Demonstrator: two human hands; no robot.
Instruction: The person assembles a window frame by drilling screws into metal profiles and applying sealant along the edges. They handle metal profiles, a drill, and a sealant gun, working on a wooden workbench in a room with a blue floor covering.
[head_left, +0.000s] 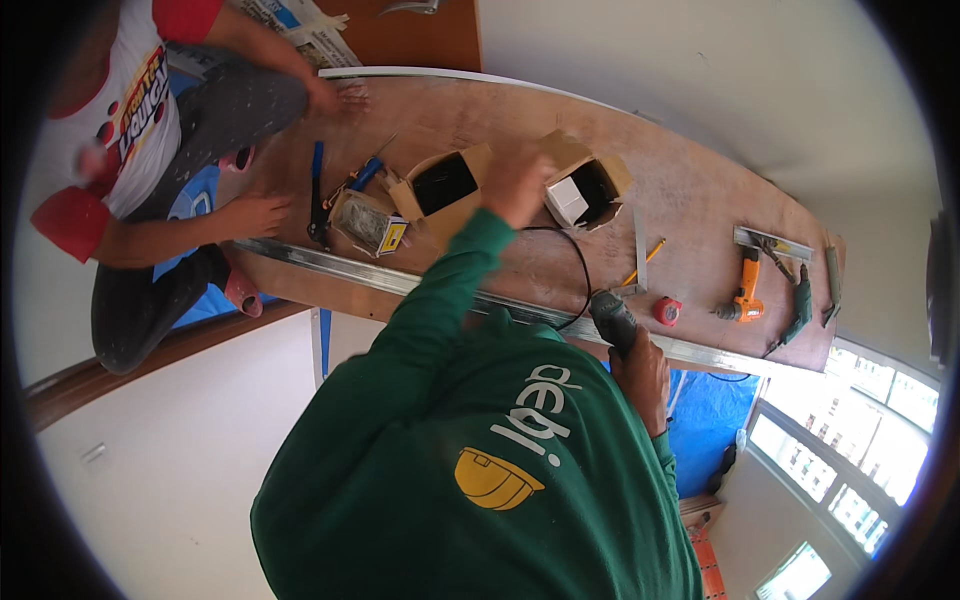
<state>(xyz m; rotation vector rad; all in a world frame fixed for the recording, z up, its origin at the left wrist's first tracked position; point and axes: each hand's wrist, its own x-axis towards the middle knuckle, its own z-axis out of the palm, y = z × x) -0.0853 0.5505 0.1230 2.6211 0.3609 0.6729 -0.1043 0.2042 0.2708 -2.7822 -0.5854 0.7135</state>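
Note:
My left hand (515,185), smeared by motion, is over the board between two open cardboard boxes; its fingers cannot be made out. One box (408,198) has dark contents. The other box (620,172) holds dark contents and a small white box (567,203). My right hand (647,382) grips a dark green power drill (613,320) at the board's near edge, its front end pointing up and left. A black cable (586,268) curves over the board beside the drill. Right of the drill lies a red tape measure (667,311), with a yellow pencil (646,260) and metal square (641,235) behind it.
A metal channel (340,264) runs along the near edge of the wooden board (690,190). An orange drill (747,285) and green drill (799,312) lie right. Left are blue-handled cutters (317,190), a screwdriver (366,172) and a small box (372,226). Another person (150,130) sits far left.

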